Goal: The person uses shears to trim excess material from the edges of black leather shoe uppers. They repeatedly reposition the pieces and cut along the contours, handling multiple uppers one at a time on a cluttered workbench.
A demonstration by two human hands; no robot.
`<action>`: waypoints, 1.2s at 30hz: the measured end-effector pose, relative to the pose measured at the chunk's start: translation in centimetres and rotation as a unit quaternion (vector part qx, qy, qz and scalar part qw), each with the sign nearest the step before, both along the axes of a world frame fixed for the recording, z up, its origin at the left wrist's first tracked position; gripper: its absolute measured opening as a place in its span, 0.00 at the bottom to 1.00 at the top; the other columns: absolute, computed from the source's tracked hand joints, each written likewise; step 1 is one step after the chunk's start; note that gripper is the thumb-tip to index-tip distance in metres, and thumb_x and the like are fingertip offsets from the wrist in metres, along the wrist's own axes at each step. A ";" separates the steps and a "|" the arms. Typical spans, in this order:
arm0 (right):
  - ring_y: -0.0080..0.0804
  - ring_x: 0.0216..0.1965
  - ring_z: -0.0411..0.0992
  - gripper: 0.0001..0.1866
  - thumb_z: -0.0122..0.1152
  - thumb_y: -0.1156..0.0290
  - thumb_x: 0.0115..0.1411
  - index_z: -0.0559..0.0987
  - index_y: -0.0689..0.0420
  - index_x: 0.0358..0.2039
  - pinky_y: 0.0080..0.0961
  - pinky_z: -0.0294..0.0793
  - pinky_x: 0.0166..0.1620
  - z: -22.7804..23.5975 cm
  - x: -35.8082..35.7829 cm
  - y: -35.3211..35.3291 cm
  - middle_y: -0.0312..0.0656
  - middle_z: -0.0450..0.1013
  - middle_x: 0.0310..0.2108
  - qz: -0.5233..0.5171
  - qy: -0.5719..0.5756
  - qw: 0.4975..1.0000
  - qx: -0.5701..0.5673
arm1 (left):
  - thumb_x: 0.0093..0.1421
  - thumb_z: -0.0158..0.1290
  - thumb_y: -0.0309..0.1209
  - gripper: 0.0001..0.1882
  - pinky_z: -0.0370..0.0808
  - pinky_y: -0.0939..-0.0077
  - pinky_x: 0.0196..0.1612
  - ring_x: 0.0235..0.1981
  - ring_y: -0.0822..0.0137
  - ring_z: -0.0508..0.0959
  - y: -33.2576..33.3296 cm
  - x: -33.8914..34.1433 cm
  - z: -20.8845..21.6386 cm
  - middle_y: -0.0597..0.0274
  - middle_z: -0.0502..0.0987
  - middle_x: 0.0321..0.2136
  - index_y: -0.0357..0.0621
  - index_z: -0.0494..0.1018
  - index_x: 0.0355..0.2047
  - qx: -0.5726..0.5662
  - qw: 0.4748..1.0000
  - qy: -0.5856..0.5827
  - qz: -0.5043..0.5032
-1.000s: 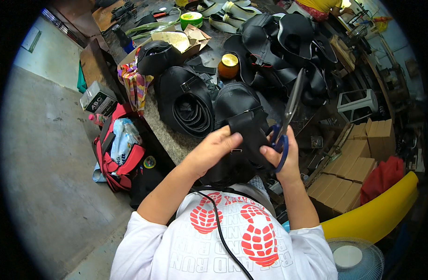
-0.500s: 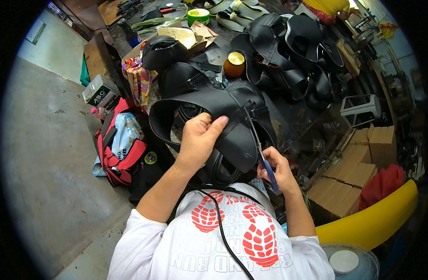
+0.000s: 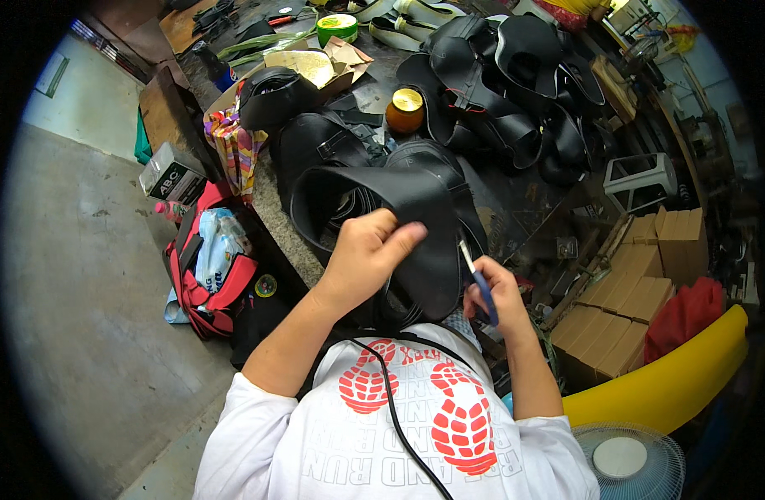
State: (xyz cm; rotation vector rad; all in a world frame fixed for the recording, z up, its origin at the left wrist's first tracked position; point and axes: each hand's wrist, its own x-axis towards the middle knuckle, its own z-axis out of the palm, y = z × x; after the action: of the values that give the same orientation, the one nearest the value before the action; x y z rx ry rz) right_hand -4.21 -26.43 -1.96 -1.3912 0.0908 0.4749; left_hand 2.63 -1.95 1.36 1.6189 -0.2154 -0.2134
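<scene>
A wide curved piece of black leather [image 3: 428, 279] bends in a loop in front of my body. My left hand [image 3: 364, 254] grips it, the thumb lying on its outer face and the fingers curled inside the fold. Blue-handled scissors [image 3: 485, 292] are held in my right hand [image 3: 505, 298], fingers through or around the handles. Their blades point away from me and meet the right edge of the leather; the tips are partly hidden. Behind it rests another black leather piece with a strap [image 3: 420, 154].
On the dark worktable stand an orange jar with a yellow lid [image 3: 405, 110], a green tub [image 3: 337, 29] and a heap of black leather pieces [image 3: 491, 75]. A red bag [image 3: 232, 287] is at left, cardboard boxes [image 3: 624, 292] and a fan [image 3: 620, 458] at right. Someone in yellow is at the far right.
The leather has turned and shifted slightly right with my left hand. The scissors' blades, spread along the leather before, now show less, with their tips at its edge.
</scene>
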 end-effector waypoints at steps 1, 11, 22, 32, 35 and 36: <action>0.22 0.20 0.71 0.19 0.62 0.58 0.61 0.71 0.61 0.40 0.21 0.71 0.26 0.0 0.4 -0.2 0.38 0.73 0.24 0.001 -0.007 1.000 0.025 | 0.58 0.61 0.35 0.16 0.66 0.74 0.21 0.14 0.70 0.68 0.3 0.0 0.7 0.60 0.69 0.13 0.37 0.71 0.22 0.082 0.990 -0.100 -0.056; 0.25 0.33 0.75 0.23 0.68 0.68 0.46 0.71 0.59 0.41 0.19 0.74 0.39 3.4 4.1 1.3 0.41 0.76 0.33 -0.111 -0.040 0.978 0.171 | 0.48 0.63 0.38 0.14 0.74 0.63 0.45 0.40 0.54 0.79 -2.3 -1.5 3.2 0.56 0.80 0.31 0.40 0.80 0.29 0.237 0.842 -0.342 -0.344; 0.25 0.39 0.69 0.28 0.73 0.55 0.50 0.69 0.58 0.41 0.23 0.68 0.45 2.8 1.0 1.3 0.37 0.70 0.38 -0.145 -0.090 0.976 0.134 | 0.53 0.56 0.23 0.15 0.76 0.74 0.31 0.28 0.63 0.79 -1.9 -3.9 6.6 0.54 0.75 0.29 0.34 0.72 0.42 -0.048 0.982 -0.172 -0.062; 0.20 0.36 0.70 0.19 0.69 0.64 0.52 0.74 0.56 0.42 0.15 0.66 0.42 -2.0 0.1 -6.6 0.31 0.71 0.32 -0.203 0.006 0.979 0.020 | 0.48 0.58 0.31 0.10 0.76 0.66 0.33 0.32 0.59 0.79 -7.5 -3.6 -0.4 0.58 0.77 0.26 0.40 0.75 0.30 0.214 0.793 -0.266 -0.505; 0.20 0.33 0.71 0.19 0.72 0.75 0.46 0.74 0.57 0.38 0.16 0.69 0.40 -4.2 -0.6 -6.8 0.33 0.73 0.30 -0.249 0.055 0.966 -0.051 | 0.46 0.57 0.33 0.08 0.77 0.62 0.33 0.29 0.56 0.80 -8.4 -4.4 -2.5 0.58 0.78 0.23 0.41 0.75 0.23 0.173 0.818 -0.314 -0.449; 0.21 0.32 0.71 0.19 0.72 0.76 0.47 0.73 0.57 0.39 0.16 0.69 0.40 -4.6 -0.7 -6.8 0.33 0.73 0.30 -0.260 0.043 0.963 -0.063 | 0.46 0.59 0.34 0.09 0.75 0.65 0.36 0.36 0.59 0.78 -8.5 -4.4 -2.8 0.60 0.78 0.29 0.42 0.76 0.24 0.191 0.812 -0.295 -0.467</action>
State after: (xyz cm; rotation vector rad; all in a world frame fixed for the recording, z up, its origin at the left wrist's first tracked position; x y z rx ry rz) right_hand -4.91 -33.27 -6.57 -1.4047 0.5521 0.0891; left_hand -1.79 -10.45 -1.46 1.8162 -1.5511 -0.5204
